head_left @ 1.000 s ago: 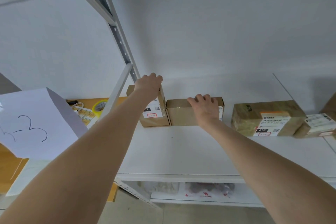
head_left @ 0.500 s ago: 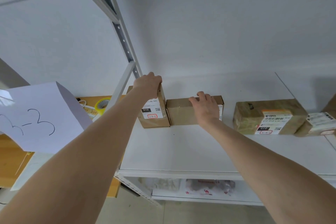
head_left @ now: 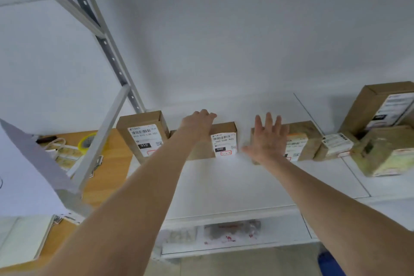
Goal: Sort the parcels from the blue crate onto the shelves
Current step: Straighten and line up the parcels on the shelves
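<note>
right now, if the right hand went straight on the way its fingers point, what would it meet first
Most likely the tape-wrapped parcel with the orange label: the right hand, fingers straight and spread, sits right in front of it. Whether they already touch is unclear.

The white shelf board (head_left: 224, 186) carries a row of brown parcels along its back: an upright 010 box (head_left: 143, 135) at the left end, a 060 box (head_left: 224, 141) beside it, then a taped box (head_left: 307, 139), a small box (head_left: 333, 147), a bulky taped parcel (head_left: 385, 152) and a tall box (head_left: 376, 105) behind it.
</note>
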The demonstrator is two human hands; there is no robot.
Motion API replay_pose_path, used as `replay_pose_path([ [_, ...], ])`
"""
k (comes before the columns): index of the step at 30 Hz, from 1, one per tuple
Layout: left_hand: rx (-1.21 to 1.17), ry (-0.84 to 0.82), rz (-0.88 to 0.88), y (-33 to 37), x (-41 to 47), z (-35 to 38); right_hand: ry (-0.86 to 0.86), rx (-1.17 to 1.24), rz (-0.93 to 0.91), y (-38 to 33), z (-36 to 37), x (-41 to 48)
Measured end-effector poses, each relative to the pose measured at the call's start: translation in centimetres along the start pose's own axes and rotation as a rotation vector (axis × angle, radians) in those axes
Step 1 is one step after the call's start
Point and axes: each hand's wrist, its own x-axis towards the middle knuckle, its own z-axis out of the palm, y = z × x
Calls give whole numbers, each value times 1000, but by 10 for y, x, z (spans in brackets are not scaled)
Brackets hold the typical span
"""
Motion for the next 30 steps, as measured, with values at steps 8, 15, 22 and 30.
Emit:
replay_pose_path([
  [8, -63, -65, 23, 28, 8, 32, -139, 95, 1, -3, 18, 13],
  [15, -61, -24, -24, 33, 15, 28, -24, 87, -56, 17, 12, 10],
  [22, -16, 13, -74, 36, 22, 35, -37, 89, -30, 23, 20, 14],
  [30, -32, -23, -69, 38, 24, 29, -20, 84, -25, 19, 9, 10],
])
